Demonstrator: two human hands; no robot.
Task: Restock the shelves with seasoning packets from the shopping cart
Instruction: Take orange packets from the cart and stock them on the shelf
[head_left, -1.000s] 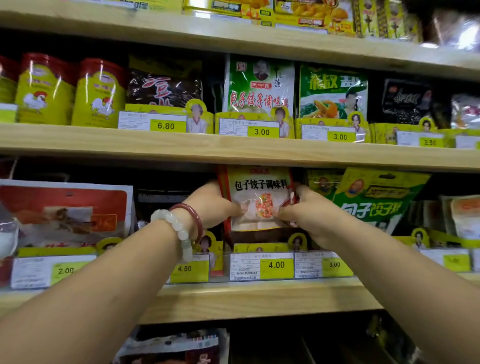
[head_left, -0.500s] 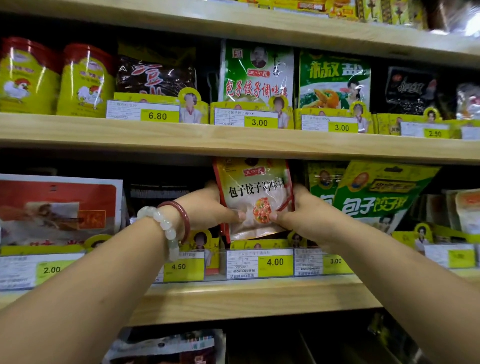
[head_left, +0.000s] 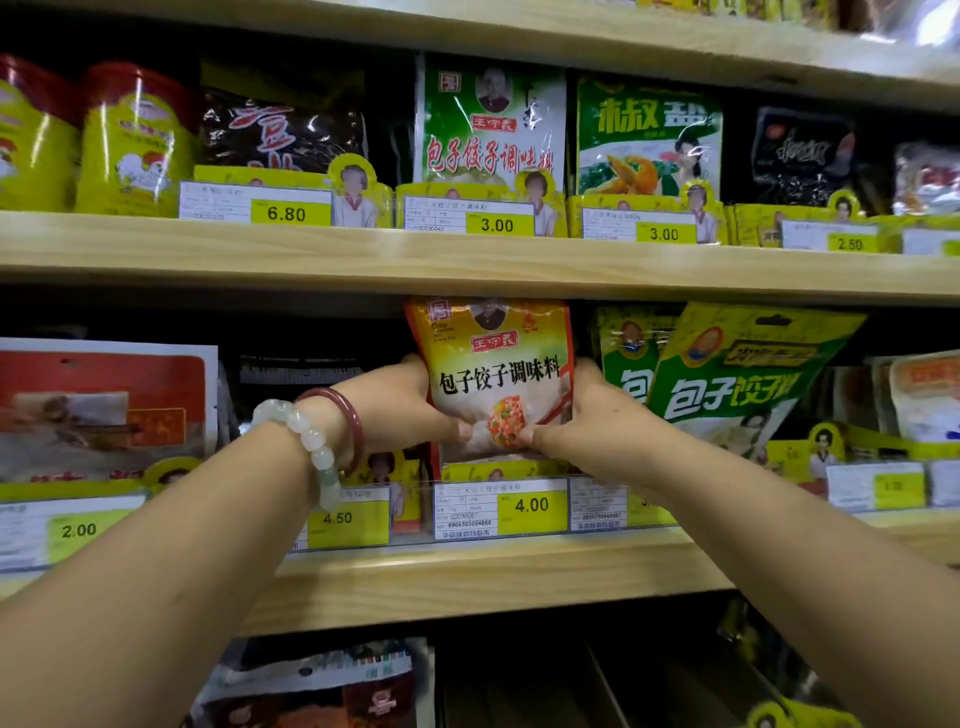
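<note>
Here, wooden shelves fill the view: the middle shelf (head_left: 467, 577) carries the work, the upper shelf (head_left: 467, 260) sits above it, and a top board is cut off at the frame edge. Both forearms reach in from the bottom corners, elbows out of frame. The yellow-and-red seasoning packet (head_left: 496, 374) stands upright at the middle shelf's front, its top edge tucked under the upper shelf, its foot hidden behind the 4.00 price tag (head_left: 530, 506). The left hand (head_left: 395, 405) grips the packet's left edge and the right hand (head_left: 592, 415) its right edge; thumbs press on the lower front, close together, while the other fingers go behind the packet, hidden. Just right of it, a green packet (head_left: 737, 374) leans tilted, covering most of another green one behind. At far left, a red-and-white packet (head_left: 104, 405) is blurred and its print unreadable. On the upper shelf, a green-white packet (head_left: 491, 124) stands directly above. On the left wrist sit a pale bead bracelet (head_left: 306, 441) and a red bangle (head_left: 343, 421). The lowest level is dark, goods hard to make out.
</note>
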